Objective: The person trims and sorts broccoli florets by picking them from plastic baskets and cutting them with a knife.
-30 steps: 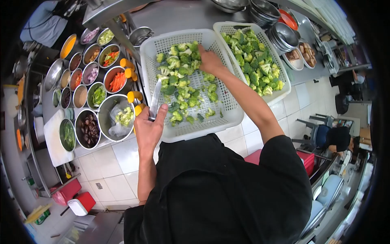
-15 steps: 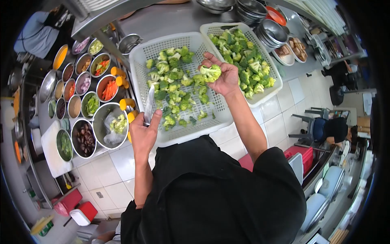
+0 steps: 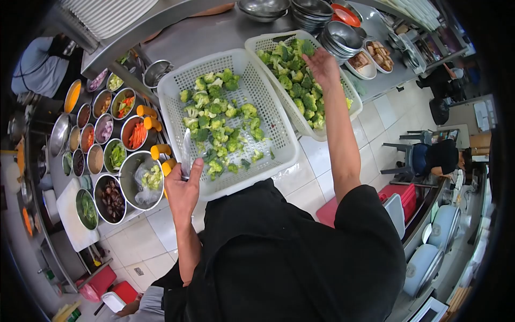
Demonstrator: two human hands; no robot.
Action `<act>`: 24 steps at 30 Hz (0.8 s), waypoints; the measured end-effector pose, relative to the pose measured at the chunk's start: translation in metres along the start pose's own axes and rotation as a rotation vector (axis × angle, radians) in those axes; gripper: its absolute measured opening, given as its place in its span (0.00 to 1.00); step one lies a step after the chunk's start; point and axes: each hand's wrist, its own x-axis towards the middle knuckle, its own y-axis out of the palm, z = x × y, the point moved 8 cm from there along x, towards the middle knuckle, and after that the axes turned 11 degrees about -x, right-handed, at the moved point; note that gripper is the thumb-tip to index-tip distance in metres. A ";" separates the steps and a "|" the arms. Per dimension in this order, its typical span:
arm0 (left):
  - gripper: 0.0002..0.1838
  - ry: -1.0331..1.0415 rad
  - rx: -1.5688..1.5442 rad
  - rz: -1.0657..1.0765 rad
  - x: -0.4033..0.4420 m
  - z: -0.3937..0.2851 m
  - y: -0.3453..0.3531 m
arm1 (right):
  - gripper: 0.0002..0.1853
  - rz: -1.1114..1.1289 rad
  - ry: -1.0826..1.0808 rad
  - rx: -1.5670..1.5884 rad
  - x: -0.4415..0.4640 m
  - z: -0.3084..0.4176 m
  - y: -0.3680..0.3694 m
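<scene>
My left hand (image 3: 184, 185) is closed around a knife (image 3: 186, 153), its blade pointing up along the left wall of a white perforated basket (image 3: 214, 189). Loose broccoli florets (image 3: 217, 131) lie spread inside this basket. Over the far end of a second white basket (image 3: 351, 114), my right hand (image 3: 323, 68) reaches out with its fingers apart. A dark green floret (image 3: 307, 48) is right at its fingertips; whether they touch it is hard to see. Beneath the hand, more broccoli (image 3: 294, 78) is heaped in that basket.
To the left stand several metal containers of cut vegetables, including carrots (image 3: 138, 136) and dark mushrooms (image 3: 112, 198). Yellow-capped bottles (image 3: 161, 151) line the basket's left side. Stacked metal bowls (image 3: 343, 37) stand at the far right. A person (image 3: 40, 67) works at the upper left.
My right hand has moved right and away from me, from above the near basket to the other one. The floret it held is no longer clearly in its grip. The left hand still holds the knife.
</scene>
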 end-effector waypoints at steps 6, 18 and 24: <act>0.20 0.015 -0.039 -0.058 -0.001 0.002 -0.005 | 0.20 0.082 -0.301 -0.642 -0.046 0.014 0.041; 0.17 -0.033 -0.006 -0.007 0.003 0.006 -0.001 | 0.26 0.906 -0.657 -1.821 -0.151 -0.148 0.129; 0.21 -0.013 -0.077 -0.095 0.003 0.007 -0.012 | 0.24 0.867 -0.198 -1.064 -0.135 -0.118 0.127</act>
